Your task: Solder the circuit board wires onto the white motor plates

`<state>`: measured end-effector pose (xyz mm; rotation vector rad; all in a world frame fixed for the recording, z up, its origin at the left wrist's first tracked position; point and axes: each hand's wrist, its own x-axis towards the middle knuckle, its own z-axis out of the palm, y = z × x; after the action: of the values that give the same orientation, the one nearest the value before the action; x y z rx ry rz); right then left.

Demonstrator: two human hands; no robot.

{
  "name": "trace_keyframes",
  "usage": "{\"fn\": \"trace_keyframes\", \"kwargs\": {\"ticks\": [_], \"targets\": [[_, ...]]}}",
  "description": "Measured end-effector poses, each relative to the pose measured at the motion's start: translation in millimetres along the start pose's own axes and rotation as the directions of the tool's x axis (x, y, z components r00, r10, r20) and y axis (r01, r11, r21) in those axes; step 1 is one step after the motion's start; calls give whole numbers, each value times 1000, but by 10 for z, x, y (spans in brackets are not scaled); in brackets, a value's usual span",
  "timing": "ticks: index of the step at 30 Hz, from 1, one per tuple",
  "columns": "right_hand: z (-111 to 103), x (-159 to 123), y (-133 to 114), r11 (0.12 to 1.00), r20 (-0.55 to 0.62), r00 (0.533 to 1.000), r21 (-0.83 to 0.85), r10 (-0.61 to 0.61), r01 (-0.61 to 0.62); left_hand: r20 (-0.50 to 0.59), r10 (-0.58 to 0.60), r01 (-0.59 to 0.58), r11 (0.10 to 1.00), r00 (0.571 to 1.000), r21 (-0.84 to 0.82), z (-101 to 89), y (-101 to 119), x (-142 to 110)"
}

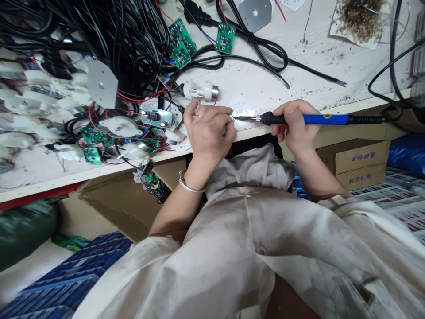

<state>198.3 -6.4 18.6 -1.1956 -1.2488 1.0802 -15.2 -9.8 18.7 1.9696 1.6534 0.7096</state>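
Observation:
My right hand (pixel 295 126) is closed round a soldering iron (pixel 318 118) with a blue and black handle, held level at the bench's front edge. Its metal tip (pixel 244 118) points left and meets the fingertips of my left hand (pixel 207 133). My left hand is curled in a pinch at the tip; what it pinches is too small to name. A ring and a silver bangle (pixel 191 185) show on that hand and wrist. A small white motor (pixel 201 91) lies just beyond my left hand.
A tangle of black cables (pixel 109 35), green circuit boards (pixel 181 42) and white motor parts (pixel 121 126) covers the white bench's (pixel 299 57) left side. Cardboard boxes (pixel 360 161) stand under the bench at right, a blue crate (pixel 66 279) at lower left.

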Motion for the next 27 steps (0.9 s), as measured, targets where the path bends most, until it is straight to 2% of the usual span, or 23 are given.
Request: {"fn": "trace_keyframes", "kwargs": {"ticks": [5, 12, 14, 16, 18, 21, 23, 27], "targets": [[-9, -9, 73, 998, -9, 1000, -64, -9, 8, -1, -5, 5, 1000, 1000, 5, -2, 17, 2], [50, -39, 98, 986, -184, 971, 35, -155, 164, -43, 32, -30, 998, 999, 53, -5, 39, 0], [61, -62, 66, 979, -147, 969, 25, -197, 203, -51, 49, -45, 996, 998, 71, -7, 36, 1], [69, -77, 42, 960, -44, 962, -97, -269, 264, -46, 49, -45, 996, 998, 83, -2, 29, 2], [82, -71, 45, 881, 83, 932, -306, -353, 361, -47, 52, -47, 995, 998, 92, 12, 20, 3], [120, -33, 100, 684, 236, 853, -516, -465, 516, -79, 98, -87, 987, 992, 138, 34, 19, -5], [147, -14, 148, 602, 272, 816, -564, -510, 565, -87, 136, -117, 974, 987, 192, 27, 35, -21], [178, -30, 234, 543, 236, 794, -619, -560, 567, -32, 189, -176, 954, 981, 244, -92, 94, 4]]}}
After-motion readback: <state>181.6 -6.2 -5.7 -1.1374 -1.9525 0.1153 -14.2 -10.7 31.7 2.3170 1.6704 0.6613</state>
